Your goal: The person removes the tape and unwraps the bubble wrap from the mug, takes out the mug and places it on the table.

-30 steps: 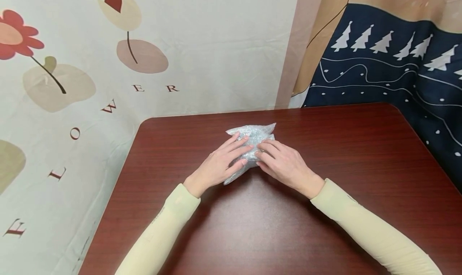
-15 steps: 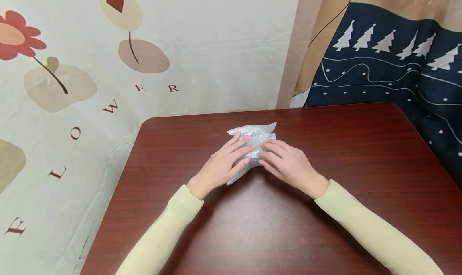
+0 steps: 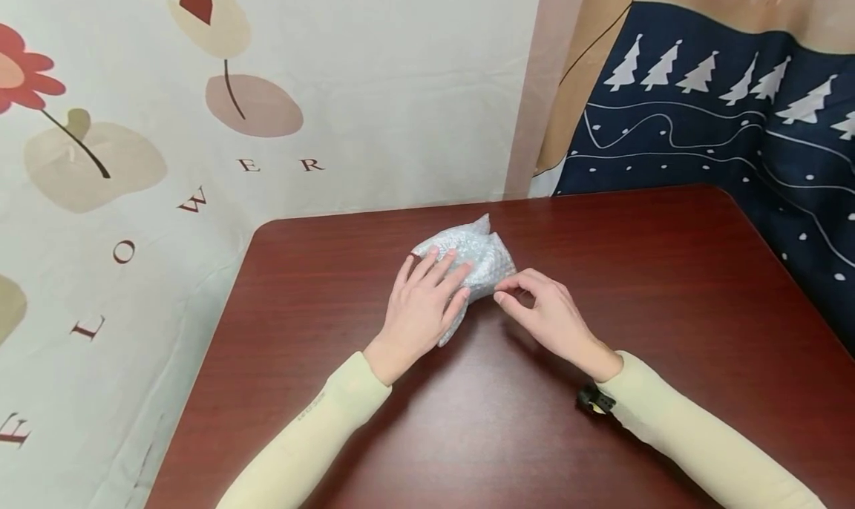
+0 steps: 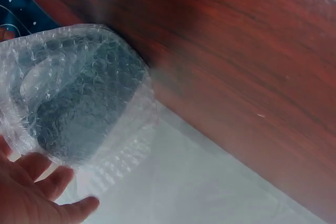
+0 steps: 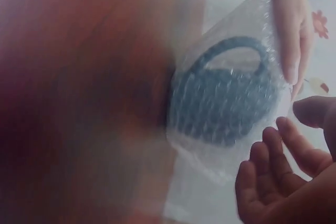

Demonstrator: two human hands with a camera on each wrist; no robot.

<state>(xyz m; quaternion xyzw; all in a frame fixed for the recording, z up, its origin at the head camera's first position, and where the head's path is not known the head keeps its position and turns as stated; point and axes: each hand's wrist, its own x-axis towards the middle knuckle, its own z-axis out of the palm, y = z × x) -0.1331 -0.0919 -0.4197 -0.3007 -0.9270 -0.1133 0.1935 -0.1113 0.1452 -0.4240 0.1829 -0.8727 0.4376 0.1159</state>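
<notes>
A bubble-wrapped package lies near the back of the table. Through the clear wrap in the right wrist view shows a dark blue-grey object with a curved, handle-like loop. My left hand rests on the package's left part with fingers spread. By the right corner is my right hand, thumb and forefinger close together with a small gap between their tips. In the right wrist view its other fingers are loosely bent, and nothing is visibly held.
The dark red-brown wooden table reaches toward the viewer. A pale flower-print cloth hangs behind and to the left, a navy cloth with white trees at the right. A small black device sits at the right cuff.
My right hand has lifted off the package's top and moved right to its corner. The package has turned slightly, its right side now uncovered. My left hand stays on it, shifted a little.
</notes>
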